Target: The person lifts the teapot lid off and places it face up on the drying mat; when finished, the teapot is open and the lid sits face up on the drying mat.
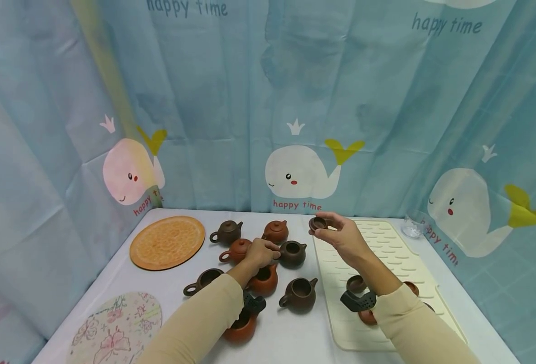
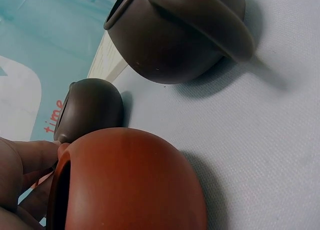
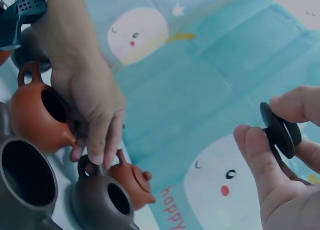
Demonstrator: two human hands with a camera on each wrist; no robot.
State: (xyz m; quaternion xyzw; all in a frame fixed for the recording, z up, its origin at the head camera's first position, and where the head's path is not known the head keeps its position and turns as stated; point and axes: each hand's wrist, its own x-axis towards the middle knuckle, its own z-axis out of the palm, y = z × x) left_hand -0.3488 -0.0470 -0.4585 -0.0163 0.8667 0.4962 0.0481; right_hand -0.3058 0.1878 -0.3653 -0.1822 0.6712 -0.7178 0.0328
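Note:
With its thumb and fingers, the left hand [image 1: 262,254] grips the handle of a dark, lidless teapot [image 1: 292,254], which stands on the white table. The right wrist view shows those fingers at the handle of the dark teapot [image 3: 102,197]. Raised above the far edge of the ribbed mat, the right hand [image 1: 344,238] pinches a small dark lid [image 1: 318,224]; in the right wrist view the lid [image 3: 279,130] is between thumb and fingers. An open reddish teapot [image 2: 132,182] is close beside the left hand [image 2: 22,177] in the left wrist view.
Several brown and reddish teapots surround the left hand. Lids lie on the cream mat [image 1: 347,328] beneath the right forearm. An orange round mat [image 1: 168,242] and a patterned round mat [image 1: 113,328] are at left, a clear bowl [image 1: 413,227] at the back right.

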